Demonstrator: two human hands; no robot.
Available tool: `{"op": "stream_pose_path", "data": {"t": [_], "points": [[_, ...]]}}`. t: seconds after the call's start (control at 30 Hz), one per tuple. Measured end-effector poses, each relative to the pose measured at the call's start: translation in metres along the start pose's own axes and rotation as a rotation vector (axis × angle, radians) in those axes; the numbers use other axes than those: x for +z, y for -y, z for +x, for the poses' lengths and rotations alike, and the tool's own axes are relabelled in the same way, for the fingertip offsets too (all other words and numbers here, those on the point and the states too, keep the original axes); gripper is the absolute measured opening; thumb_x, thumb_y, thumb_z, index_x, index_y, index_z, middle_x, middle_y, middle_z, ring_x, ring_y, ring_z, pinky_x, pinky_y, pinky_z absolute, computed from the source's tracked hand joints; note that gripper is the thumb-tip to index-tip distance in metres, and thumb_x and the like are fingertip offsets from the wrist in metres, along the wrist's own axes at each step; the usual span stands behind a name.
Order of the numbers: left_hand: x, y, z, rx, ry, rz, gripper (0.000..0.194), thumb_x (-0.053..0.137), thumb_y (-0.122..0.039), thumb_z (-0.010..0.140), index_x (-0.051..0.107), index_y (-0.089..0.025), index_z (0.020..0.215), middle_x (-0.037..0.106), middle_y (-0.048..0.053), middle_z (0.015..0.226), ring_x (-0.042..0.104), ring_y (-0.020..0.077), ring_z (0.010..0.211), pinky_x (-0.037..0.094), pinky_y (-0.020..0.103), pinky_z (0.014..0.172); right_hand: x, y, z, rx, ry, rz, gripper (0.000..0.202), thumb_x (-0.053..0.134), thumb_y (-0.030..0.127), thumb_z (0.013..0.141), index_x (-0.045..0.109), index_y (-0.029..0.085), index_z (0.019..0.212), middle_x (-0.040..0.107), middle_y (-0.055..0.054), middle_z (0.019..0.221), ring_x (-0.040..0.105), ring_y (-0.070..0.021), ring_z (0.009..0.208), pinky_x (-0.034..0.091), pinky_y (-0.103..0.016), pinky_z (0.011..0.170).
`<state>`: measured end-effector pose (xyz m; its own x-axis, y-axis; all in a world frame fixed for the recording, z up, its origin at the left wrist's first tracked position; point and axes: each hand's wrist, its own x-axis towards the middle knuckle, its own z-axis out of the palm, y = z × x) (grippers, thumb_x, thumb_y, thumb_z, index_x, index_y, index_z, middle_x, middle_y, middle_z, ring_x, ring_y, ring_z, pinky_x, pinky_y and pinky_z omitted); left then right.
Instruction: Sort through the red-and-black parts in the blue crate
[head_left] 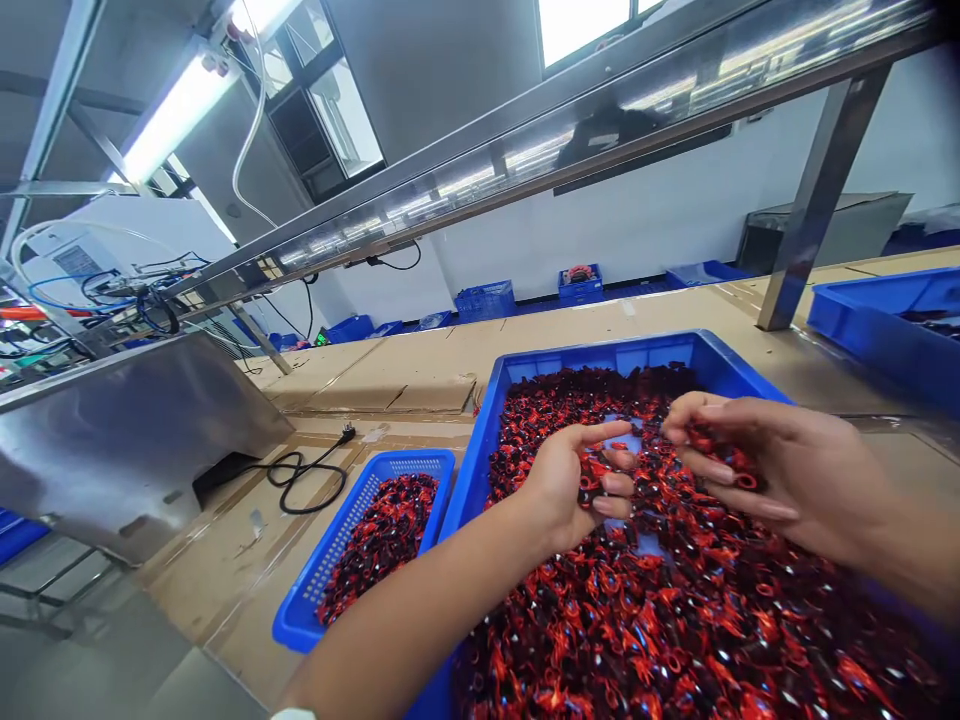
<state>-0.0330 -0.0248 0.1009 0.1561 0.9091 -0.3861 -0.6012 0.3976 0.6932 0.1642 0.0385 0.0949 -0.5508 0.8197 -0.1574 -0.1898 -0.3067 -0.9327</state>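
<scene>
My left hand [570, 490] is over the big blue bin [480, 440], palm turned inward. Its fingers curl around several small dark-red plastic parts [591, 482], and the index finger points toward my right hand. Facing it, my right hand [795, 465] is half curled, with more small red ring-shaped parts [744, 480] in its palm and fingers. A gap separates the fingertips of the two hands. Beneath them a deep layer of glossy red and black parts [637, 630] fills the bin, its pale bottom showing through in patches.
Left of the bin stands a smaller blue perforated basket [360, 500] holding similar parts. A black power cord [300, 470] lies on the cardboard-covered table [217, 590]. A metal shelf post [817, 190] rises behind, and another blue bin [862, 310] is at right.
</scene>
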Motion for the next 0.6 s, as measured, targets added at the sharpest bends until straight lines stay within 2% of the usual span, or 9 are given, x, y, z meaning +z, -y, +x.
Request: {"op": "stream_pose_path", "data": {"t": [0.07, 0.13, 0.17, 0.2, 0.27, 0.33, 0.37, 0.47, 0.6], "points": [[0.0, -0.002, 0.001, -0.03, -0.017, -0.054, 0.026, 0.046, -0.034, 0.105, 0.062, -0.015, 0.113, 0.05, 0.0, 0.08, 0.038, 0.008, 0.049, 0.023, 0.017, 0.043, -0.002, -0.003, 0.002, 0.0, -0.025, -0.015, 0.027, 0.086, 0.046, 0.073, 0.077, 0.029, 0.093, 0.045, 0.005, 0.058, 0.021, -0.0076, 0.04, 0.015, -0.021, 0.032], [0.0, -0.003, 0.001, -0.045, -0.003, -0.067, 0.036, 0.036, -0.04, 0.111, 0.063, -0.016, 0.108, 0.049, 0.0, 0.078, 0.037, 0.0078, 0.047, 0.023, 0.017, 0.041, 0.0, -0.01, 0.002, -0.011, -0.017, -0.133, 0.039, 0.088, 0.056, 0.075, 0.082, 0.03, 0.102, 0.041, 0.007, 0.054, 0.019, -0.0076, 0.037, 0.015, -0.021, 0.031], [0.0, -0.002, 0.001, -0.042, -0.002, -0.062, 0.039, 0.034, -0.041, 0.112, 0.063, -0.016, 0.106, 0.048, -0.001, 0.077, 0.037, 0.0077, 0.046, 0.023, 0.017, 0.041, 0.002, -0.014, 0.002, -0.06, -0.009, -0.249, 0.043, 0.086, 0.064, 0.079, 0.084, 0.029, 0.104, 0.044, 0.006, 0.052, 0.025, -0.0091, 0.036, 0.02, -0.022, 0.031], [0.001, -0.001, 0.001, -0.036, -0.014, -0.046, 0.041, 0.033, -0.043, 0.113, 0.064, -0.016, 0.104, 0.049, -0.001, 0.076, 0.037, 0.0081, 0.045, 0.023, 0.017, 0.04, 0.004, -0.018, 0.002, -0.15, -0.002, -0.394, 0.046, 0.083, 0.069, 0.083, 0.087, 0.029, 0.105, 0.053, 0.003, 0.053, 0.038, -0.0123, 0.037, 0.03, -0.024, 0.032], [0.003, 0.001, 0.001, -0.003, -0.079, 0.014, 0.047, 0.031, -0.048, 0.114, 0.064, -0.017, 0.103, 0.051, 0.0, 0.075, 0.039, 0.0095, 0.045, 0.024, 0.018, 0.039, 0.008, -0.026, 0.003, -0.422, 0.01, -0.711, 0.042, 0.078, 0.068, 0.091, 0.092, 0.031, 0.107, 0.08, -0.006, 0.076, 0.074, -0.025, 0.063, 0.06, -0.034, 0.052], [0.005, 0.005, 0.0, 0.027, -0.141, 0.097, 0.051, 0.03, -0.054, 0.115, 0.064, -0.018, 0.104, 0.054, 0.001, 0.075, 0.04, 0.0102, 0.045, 0.025, 0.018, 0.039, 0.009, -0.034, 0.006, -0.671, 0.039, -0.963, 0.033, 0.072, 0.056, 0.1, 0.092, 0.035, 0.116, 0.09, -0.006, 0.114, 0.085, -0.0342, 0.104, 0.07, -0.045, 0.084], [0.007, 0.007, -0.001, 0.039, -0.155, 0.136, 0.052, 0.029, -0.056, 0.115, 0.064, -0.018, 0.105, 0.055, 0.001, 0.075, 0.039, 0.0099, 0.045, 0.024, 0.017, 0.039, 0.008, -0.037, 0.008, -0.751, 0.057, -1.049, 0.033, 0.068, 0.049, 0.103, 0.091, 0.036, 0.123, 0.089, -0.005, 0.125, 0.085, -0.0346, 0.112, 0.07, -0.047, 0.091], [0.011, 0.012, -0.002, 0.036, -0.157, 0.207, 0.053, 0.028, -0.06, 0.115, 0.062, -0.02, 0.106, 0.053, -0.001, 0.071, 0.034, 0.0089, 0.044, 0.022, 0.016, 0.04, 0.005, -0.043, 0.009, -0.86, 0.108, -1.193, 0.039, 0.055, 0.034, 0.11, 0.086, 0.033, 0.134, 0.089, -0.003, 0.126, 0.088, -0.0301, 0.104, 0.072, -0.043, 0.083], [0.013, 0.016, -0.001, -0.002, -0.126, 0.271, 0.056, 0.025, -0.063, 0.114, 0.063, -0.021, 0.109, 0.046, -0.004, 0.063, 0.033, 0.0109, 0.043, 0.021, 0.016, 0.042, 0.003, -0.045, 0.004, -0.936, 0.098, -1.306, 0.032, 0.055, 0.029, 0.111, 0.083, 0.029, 0.126, 0.089, -0.005, 0.123, 0.088, -0.0283, 0.094, 0.069, -0.037, 0.069]]}}
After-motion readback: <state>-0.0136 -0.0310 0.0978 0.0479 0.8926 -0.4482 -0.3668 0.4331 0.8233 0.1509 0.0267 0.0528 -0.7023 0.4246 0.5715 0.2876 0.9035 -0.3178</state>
